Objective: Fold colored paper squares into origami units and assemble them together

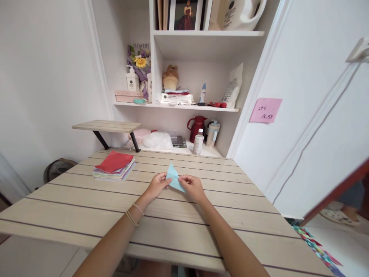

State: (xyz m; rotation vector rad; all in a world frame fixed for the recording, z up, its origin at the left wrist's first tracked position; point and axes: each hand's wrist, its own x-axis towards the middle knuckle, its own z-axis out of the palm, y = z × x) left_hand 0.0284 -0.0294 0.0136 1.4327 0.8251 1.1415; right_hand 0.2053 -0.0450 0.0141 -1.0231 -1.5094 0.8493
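Observation:
A light blue piece of folded paper (173,175) is held just above the middle of the table, its pointed tip facing away from me. My left hand (158,184) pinches its left edge between thumb and fingers. On the opposite side, my right hand (192,186) grips the paper with thumb and curled fingers. Some of the lower part of the sheet is covered by my fingers. To the left lies a stack of coloured paper (115,175) with a red sheet (114,161) on top.
The slatted wooden table (173,234) carries a small raised shelf (106,125) at its back left. Behind it, a white shelf unit (196,108) holds a plastic bottle (198,142), a red jug (197,129) and a light tumbler (213,134). A pink note (265,110) sticks to the wall.

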